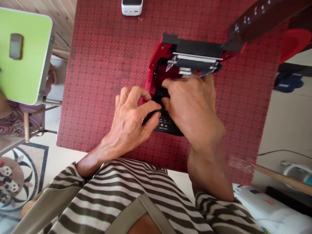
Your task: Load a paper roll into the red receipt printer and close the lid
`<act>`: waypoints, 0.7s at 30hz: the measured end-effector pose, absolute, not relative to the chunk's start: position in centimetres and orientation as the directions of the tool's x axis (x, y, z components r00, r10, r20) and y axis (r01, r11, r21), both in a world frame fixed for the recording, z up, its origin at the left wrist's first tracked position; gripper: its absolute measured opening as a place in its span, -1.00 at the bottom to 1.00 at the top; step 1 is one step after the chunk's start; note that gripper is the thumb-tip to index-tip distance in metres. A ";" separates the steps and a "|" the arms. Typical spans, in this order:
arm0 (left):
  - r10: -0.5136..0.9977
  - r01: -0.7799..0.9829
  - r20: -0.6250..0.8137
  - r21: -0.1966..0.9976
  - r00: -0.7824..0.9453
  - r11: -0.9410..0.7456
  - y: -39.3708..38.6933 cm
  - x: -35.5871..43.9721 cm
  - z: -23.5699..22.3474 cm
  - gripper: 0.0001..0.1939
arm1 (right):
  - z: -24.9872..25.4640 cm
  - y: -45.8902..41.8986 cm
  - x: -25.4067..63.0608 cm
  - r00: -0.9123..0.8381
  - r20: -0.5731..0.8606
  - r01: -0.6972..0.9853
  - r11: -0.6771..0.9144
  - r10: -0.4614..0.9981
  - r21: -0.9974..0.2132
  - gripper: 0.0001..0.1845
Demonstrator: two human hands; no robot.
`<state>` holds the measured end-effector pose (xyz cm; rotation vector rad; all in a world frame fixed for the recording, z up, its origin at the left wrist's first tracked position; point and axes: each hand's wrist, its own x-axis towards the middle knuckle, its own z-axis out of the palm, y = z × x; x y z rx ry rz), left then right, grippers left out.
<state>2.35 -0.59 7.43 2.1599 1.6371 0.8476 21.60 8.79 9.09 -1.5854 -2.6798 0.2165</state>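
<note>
My left hand (131,113) has thumb near forefinger; whether it pinches, I cannot tell, nor the grip of my right hand (195,100), hiding the red device (161,73) beneath: pushing blindly could jam it.

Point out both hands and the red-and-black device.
Left hand (131,115), head view: back of hand.
Right hand (193,102), head view: back of hand.
Red-and-black device (195,64), head view: dark crossbar.

Striped top (136,182), dark olive-brown on off-white; plain grey-olive trim (143,204) meeting in a V at the neck; left sleeve (58,198) part striped, part plain; right sleeve (219,209) striped at its end
</note>
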 end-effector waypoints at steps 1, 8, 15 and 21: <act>0.946 0.768 0.276 0.564 0.172 -0.305 -0.5 2.4 7.5 -0.76 | 8.8 8.8 21.8 -0.496 -0.035 0.863 0.488 0.868 -0.134 -0.70; 0.955 0.790 0.259 0.551 0.143 -0.268 -0.4 2.9 7.1 -0.78 | 8.8 9.1 21.5 -0.484 -0.105 0.875 0.477 0.869 -0.084 -0.76; 0.946 0.783 0.286 0.548 0.155 -0.294 -0.4 2.7 7.0 -0.78 | 9.7 8.1 23.8 -0.503 -0.014 0.820 0.471 0.864 -0.326 -0.58; 0.921 0.751 0.349 0.559 0.171 -0.351 -0.3 2.4 6.4 -0.77 | 11.2 4.6 26.3 -0.612 0.221 0.567 0.617 0.759 -0.546 -0.63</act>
